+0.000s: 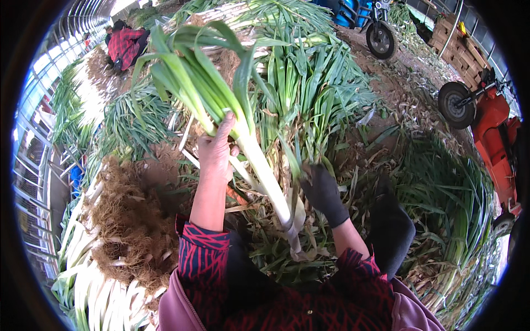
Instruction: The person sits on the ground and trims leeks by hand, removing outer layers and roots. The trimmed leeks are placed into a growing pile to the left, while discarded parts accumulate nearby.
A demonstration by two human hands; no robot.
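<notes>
My bare left hand point(216, 151) grips a large white-stalked green onion point(265, 171) just below where its leaves fan out. The leaves point up and away from me, and the stalk slants down to the right. A thinner pale stalk point(245, 171) shows beside it under the same hand. My right hand point(325, 193), in a dark glove, has its fingers closed on a loose outer leaf point(295, 165) next to the stalk. That leaf's withered sheath point(294, 238) hangs at the stalk's lower end. The right fingertips are blurred.
Onions with brown roots point(128, 223) are heaped at my left. Green bundles point(298, 82) lie ahead, and leaf waste point(443, 194) is piled at right. A red vehicle point(492, 136) and another front wheel point(380, 40) stand beyond. A person in a checked shirt point(125, 45) crouches far left.
</notes>
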